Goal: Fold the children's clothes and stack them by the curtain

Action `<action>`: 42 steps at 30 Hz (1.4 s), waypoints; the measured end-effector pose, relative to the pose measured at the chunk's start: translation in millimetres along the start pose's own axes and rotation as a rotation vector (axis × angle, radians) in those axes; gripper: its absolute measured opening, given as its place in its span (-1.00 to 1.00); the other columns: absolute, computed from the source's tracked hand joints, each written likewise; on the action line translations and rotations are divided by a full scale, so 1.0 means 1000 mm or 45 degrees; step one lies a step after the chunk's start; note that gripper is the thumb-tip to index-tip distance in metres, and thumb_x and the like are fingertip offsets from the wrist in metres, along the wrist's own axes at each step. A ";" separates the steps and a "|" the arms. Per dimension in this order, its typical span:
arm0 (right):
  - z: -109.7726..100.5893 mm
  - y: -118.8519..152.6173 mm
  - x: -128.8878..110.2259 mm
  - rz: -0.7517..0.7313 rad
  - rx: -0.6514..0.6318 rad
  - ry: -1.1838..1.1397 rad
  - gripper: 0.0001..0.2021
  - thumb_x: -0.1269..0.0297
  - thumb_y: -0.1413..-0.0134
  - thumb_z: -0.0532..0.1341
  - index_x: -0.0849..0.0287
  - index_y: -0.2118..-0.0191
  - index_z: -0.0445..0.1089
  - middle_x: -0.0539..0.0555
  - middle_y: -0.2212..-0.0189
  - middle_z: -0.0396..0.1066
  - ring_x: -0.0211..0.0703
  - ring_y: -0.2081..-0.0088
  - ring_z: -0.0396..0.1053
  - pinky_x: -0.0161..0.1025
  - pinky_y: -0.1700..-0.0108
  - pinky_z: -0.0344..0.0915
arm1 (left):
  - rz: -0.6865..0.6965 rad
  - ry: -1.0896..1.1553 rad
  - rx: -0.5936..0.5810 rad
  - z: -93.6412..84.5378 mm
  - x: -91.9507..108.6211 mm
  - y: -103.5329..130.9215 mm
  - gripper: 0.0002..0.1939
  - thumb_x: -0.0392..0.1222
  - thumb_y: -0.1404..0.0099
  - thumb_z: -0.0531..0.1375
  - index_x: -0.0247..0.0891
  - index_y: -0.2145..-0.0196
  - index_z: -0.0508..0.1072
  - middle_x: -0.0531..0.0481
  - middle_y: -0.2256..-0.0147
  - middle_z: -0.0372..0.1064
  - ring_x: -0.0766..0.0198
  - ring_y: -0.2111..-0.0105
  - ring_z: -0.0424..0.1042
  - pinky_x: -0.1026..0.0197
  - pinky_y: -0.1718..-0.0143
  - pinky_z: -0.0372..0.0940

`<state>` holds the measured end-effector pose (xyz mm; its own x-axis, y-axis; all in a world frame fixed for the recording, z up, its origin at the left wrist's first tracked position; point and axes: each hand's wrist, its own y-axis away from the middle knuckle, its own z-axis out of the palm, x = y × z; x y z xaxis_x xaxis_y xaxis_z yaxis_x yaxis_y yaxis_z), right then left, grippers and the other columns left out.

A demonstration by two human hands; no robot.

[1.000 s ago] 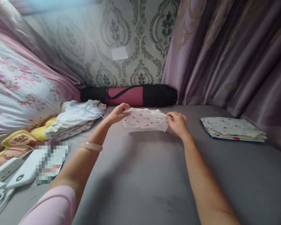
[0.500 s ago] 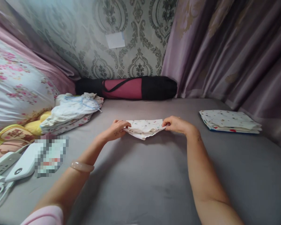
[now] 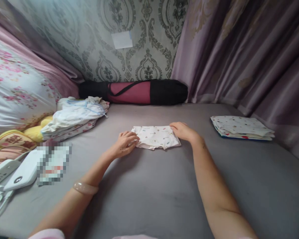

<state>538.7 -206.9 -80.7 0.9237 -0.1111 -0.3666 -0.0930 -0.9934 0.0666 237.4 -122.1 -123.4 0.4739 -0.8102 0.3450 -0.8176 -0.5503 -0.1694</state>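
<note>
A folded white cloth (image 3: pixel 155 136) with small coloured prints lies flat on the grey bed sheet (image 3: pixel 149 186), its near edge uneven. My left hand (image 3: pixel 126 143) is at the cloth's left side, fingers slightly bent and resting on its edge, not closed round it. At the far right corner is my right hand (image 3: pixel 184 131), its fingers together on the cloth's edge; the fingertips are partly hidden, so a grip cannot be made out for certain.
Folded printed cloths (image 3: pixel 241 127) lie at the right. On the left are a clothes pile (image 3: pixel 74 114), a floral pillow (image 3: pixel 17 89), a power strip (image 3: pixel 5 170) and a white power bank (image 3: pixel 26 169). A black and red bag (image 3: pixel 132 93) lies along the wall.
The cloth's near part, earlier raised and sagging between my hands, now lies flat. My left hand has loosened its pinch, and my right hand has shifted slightly to the far corner.
</note>
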 end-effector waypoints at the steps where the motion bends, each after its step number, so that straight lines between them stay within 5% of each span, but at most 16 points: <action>1: 0.008 -0.003 -0.009 -0.011 0.051 0.012 -0.57 0.30 -0.26 -0.03 0.26 -0.15 0.33 0.24 -0.16 0.31 -0.03 -0.17 0.24 -0.22 -0.15 0.13 | -0.030 -0.016 0.065 0.005 -0.001 0.001 -0.65 -0.07 -0.40 -0.06 -0.10 0.06 0.47 -0.09 0.00 0.38 0.09 -0.02 0.26 0.01 -0.08 0.05; 5: 0.052 -0.014 -0.038 -0.049 0.030 0.053 -0.37 0.08 -0.32 -0.12 0.40 -0.36 -0.07 0.27 -0.37 -0.19 -0.01 -0.38 -0.26 -0.08 -0.34 -0.25 | -0.111 -0.078 0.164 0.025 -0.009 0.005 -0.58 -0.02 -0.45 -0.14 -0.09 -0.09 0.37 -0.08 -0.15 0.28 0.09 -0.18 0.14 -0.01 -0.16 0.01; 10: 0.084 -0.020 -0.029 0.206 0.084 0.182 -0.32 0.03 -0.33 -0.22 0.51 -0.35 -0.10 0.35 -0.37 -0.20 0.05 -0.38 -0.29 -0.01 -0.35 -0.39 | -0.211 -0.053 0.046 0.039 -0.015 0.013 -0.49 0.03 -0.46 -0.19 -0.11 -0.22 0.24 -0.07 -0.28 0.11 0.07 -0.30 -0.02 -0.08 -0.26 -0.08; 19: 0.082 -0.020 -0.018 0.165 0.052 0.189 -0.35 0.05 -0.34 -0.24 0.44 -0.36 -0.09 0.31 -0.37 -0.18 0.05 -0.38 -0.27 0.03 -0.35 -0.37 | -0.238 0.005 0.138 0.040 -0.013 0.016 -0.49 0.04 -0.46 -0.19 -0.13 -0.22 0.24 -0.05 -0.28 0.10 0.12 -0.31 -0.05 -0.05 -0.28 -0.06; 28: 0.077 -0.022 -0.065 -0.283 0.016 0.154 -0.39 0.07 -0.33 -0.24 0.27 -0.39 -0.13 0.15 -0.40 -0.27 -0.06 -0.39 -0.37 0.07 -0.34 -0.45 | -0.204 -0.006 0.290 0.048 -0.019 0.017 -0.53 -0.01 -0.46 -0.15 -0.18 -0.19 0.27 -0.11 -0.24 0.18 0.10 -0.29 0.01 -0.09 -0.26 0.00; 35: 0.095 -0.035 -0.059 -0.196 -0.076 0.149 -0.36 0.08 -0.31 -0.23 0.35 -0.38 -0.14 0.15 -0.40 -0.26 0.00 -0.39 -0.35 0.04 -0.35 -0.39 | -0.224 0.035 0.343 0.047 -0.021 0.017 -0.56 -0.07 -0.44 -0.08 -0.25 -0.17 0.26 -0.17 -0.21 0.21 0.06 -0.27 0.07 -0.10 -0.24 0.04; 42: 0.088 -0.036 -0.075 -0.147 -0.111 0.162 -0.39 0.14 -0.31 -0.20 0.40 -0.36 -0.08 0.23 -0.38 -0.20 0.03 -0.39 -0.31 0.09 -0.34 -0.39 | -0.284 0.132 0.446 0.049 -0.026 0.015 -0.59 -0.12 -0.43 -0.11 -0.28 -0.13 0.26 -0.20 -0.14 0.28 0.09 -0.21 0.17 -0.06 -0.24 0.06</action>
<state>440.3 -164.8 -136.8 0.9664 0.0135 -0.2567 0.0439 -0.9926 0.1129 228.9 -119.2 -179.7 0.5763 -0.6487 0.4970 -0.5296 -0.7596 -0.3775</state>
